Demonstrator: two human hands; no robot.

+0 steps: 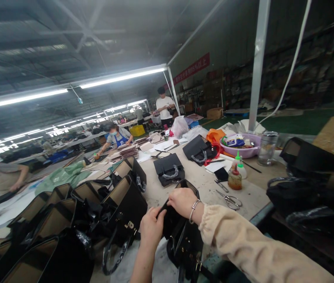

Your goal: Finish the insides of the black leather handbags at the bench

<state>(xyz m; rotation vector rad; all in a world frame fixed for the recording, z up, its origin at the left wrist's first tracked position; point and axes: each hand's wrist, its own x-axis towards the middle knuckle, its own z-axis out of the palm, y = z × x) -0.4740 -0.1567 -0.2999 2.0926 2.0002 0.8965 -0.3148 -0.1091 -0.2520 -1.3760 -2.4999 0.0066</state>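
Observation:
Both my hands grip a black handbag [186, 239] at the front edge of the table. My left hand [152, 228] pinches the bag's upper edge, thumb on the near side. My right hand [184, 202] is closed over the same rim a little farther right, and its fingertips are partly hidden. Gold-coloured hardware shows low on the bag. Just left stands another open black handbag [125, 208] with a plastic-wrapped handle. Beyond my hands, two closed black bags lie on the table, one a black handbag [169, 169] straight ahead.
Scissors [230, 199], a glue bottle [235, 179] and a purple basin [240, 144] with supplies are on the right of the table [255, 192]. A glass jar [268, 148] stands beside the basin. Several open bags crowd the left. Co-workers sit and stand farther back. A metal post [258, 67] rises at right.

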